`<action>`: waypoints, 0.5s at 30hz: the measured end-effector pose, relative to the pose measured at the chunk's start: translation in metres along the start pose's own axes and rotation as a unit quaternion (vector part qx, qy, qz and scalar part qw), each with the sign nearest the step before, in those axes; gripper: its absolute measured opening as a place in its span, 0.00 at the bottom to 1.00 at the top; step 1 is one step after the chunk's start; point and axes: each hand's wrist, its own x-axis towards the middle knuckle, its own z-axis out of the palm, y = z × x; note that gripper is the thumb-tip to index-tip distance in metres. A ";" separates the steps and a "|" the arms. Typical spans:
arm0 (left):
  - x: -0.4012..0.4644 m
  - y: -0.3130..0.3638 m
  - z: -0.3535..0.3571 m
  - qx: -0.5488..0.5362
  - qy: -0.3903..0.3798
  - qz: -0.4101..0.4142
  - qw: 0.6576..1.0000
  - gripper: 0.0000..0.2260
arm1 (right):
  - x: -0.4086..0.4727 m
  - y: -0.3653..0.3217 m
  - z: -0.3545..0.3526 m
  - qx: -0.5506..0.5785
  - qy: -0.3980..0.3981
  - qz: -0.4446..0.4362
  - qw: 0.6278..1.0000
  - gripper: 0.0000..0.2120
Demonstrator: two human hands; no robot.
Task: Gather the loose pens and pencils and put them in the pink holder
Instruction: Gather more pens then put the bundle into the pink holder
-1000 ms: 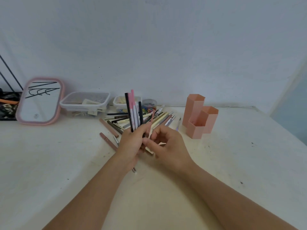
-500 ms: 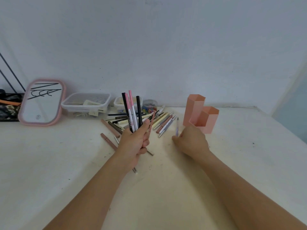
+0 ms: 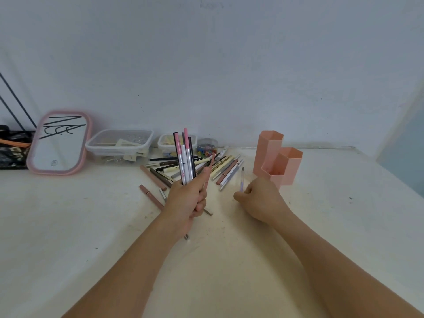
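Left hand: gripping a bundle of pens upright in its curled fingers, tips fanning above the fist.
Right hand: pinching a purple pen that is lying on the table — just in front of the pink holder.
Loose pile: lying between the two hands and beyond them.
Holder: standing just behind the right hand — contents not visible.
Clear tubs: sitting behind the left hand, holding small odds and ends.
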 end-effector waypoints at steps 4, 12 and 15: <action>0.000 0.000 0.000 -0.014 -0.010 -0.002 1.000 0.18 | -0.022 -0.014 -0.002 0.274 -0.027 -0.096 0.956 0.15; 0.005 -0.003 -0.002 -0.030 -0.018 0.023 0.999 0.24 | -0.036 -0.034 0.036 0.334 -0.069 -0.224 0.913 0.13; 0.012 -0.007 -0.009 -0.012 -0.002 0.041 0.999 0.15 | -0.032 -0.030 0.039 0.318 -0.088 -0.220 0.918 0.12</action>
